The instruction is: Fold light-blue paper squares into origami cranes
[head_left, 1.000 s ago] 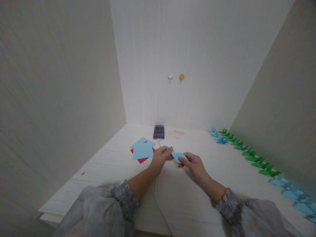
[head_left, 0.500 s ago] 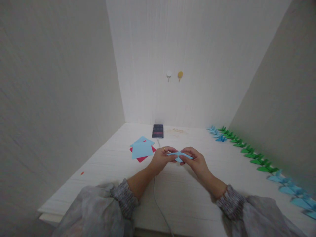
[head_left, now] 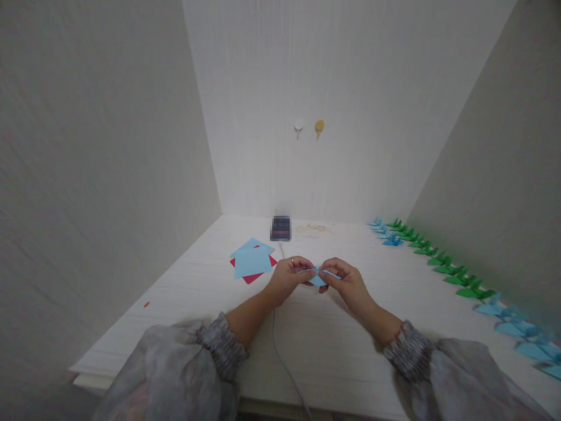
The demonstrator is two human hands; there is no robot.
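Between both hands a piece of light blue folded paper (head_left: 318,280) is held just above the table. My left hand (head_left: 291,279), with a ring on one finger, pinches its left side. On the opposite side my right hand (head_left: 346,280) grips it with thumb and fingers. The two thumbs nearly meet at the paper's middle, and the fingers hide much of its back. Left of the hands lies a small pile of light blue square sheets (head_left: 253,262), with a red sheet (head_left: 249,279) showing at its edges.
A row of green paper cranes (head_left: 440,259) and blue paper cranes (head_left: 517,328) runs along the right wall. A phone (head_left: 281,228) lies at the back, with a grey cable (head_left: 284,362) running toward me. Two hooks (head_left: 319,126) are on the wall. An orange scrap (head_left: 146,304) lies left.
The thumbs have come closer together at the paper's middle, and less of the paper's top shows. The whole view has shifted slightly; the sheets and cranes stay in place.
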